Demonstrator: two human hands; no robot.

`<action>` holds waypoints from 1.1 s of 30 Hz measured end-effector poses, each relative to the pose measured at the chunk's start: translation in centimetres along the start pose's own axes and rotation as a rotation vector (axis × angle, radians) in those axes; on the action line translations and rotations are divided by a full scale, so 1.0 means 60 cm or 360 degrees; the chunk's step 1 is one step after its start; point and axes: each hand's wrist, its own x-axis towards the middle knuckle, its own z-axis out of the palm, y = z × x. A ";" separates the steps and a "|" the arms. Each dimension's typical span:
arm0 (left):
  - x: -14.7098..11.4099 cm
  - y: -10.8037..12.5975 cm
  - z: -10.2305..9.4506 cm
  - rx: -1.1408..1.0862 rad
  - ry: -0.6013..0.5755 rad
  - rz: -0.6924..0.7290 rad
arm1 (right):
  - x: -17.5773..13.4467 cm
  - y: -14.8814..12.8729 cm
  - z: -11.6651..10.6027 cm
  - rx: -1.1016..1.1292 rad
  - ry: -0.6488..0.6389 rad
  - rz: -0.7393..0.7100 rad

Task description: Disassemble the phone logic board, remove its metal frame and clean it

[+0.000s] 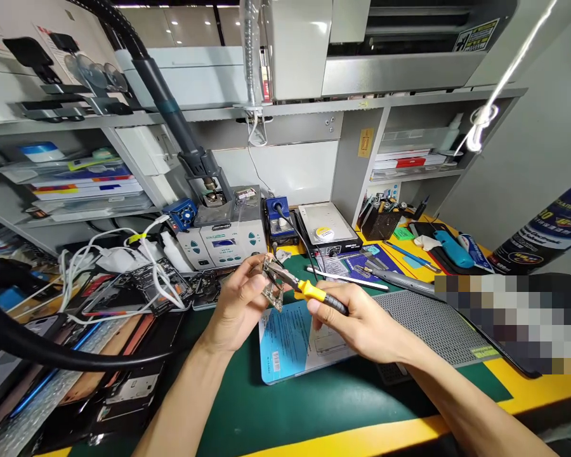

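Observation:
Between the thumb and fingers of my left hand (240, 298) is a small phone circuit board (273, 295), raised above the mat and tilted. My right hand (356, 317) is wrapped round the handles of yellow-and-black pliers (313, 291). The jaws of the pliers meet the upper part of the board; whether they are clamped on it I cannot tell. Beneath both hands lies a blue-and-white printed box (283, 349), flat on the green mat (219, 406).
Phone parts (128, 390) and white cables (164, 273) crowd the left side. Behind stand a hot-air station (228, 238) and a hot plate (326, 222). A grey perforated mat (423, 324) lies to the right, near a large spray can (542, 222). A black hose (76, 355) crosses the left.

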 end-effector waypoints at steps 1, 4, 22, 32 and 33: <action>0.000 0.001 0.001 0.0030 0.0009 0.0037 | 0.000 0.001 0.001 -0.0068 0.0014 -0.0041; -0.001 0.004 0.001 0.0122 0.0023 0.0135 | 0.000 0.005 0.003 -0.0215 0.0041 -0.0134; 0.000 0.007 -0.020 0.0324 -0.0015 0.0272 | 0.007 0.042 0.012 -0.0965 0.0370 -0.0620; -0.001 0.005 -0.014 0.0289 -0.0080 0.0250 | 0.013 0.055 0.009 -0.1331 0.0633 -0.0856; -0.001 0.004 -0.013 0.0288 -0.0075 0.0253 | 0.014 0.057 0.009 -0.1349 0.0667 -0.0874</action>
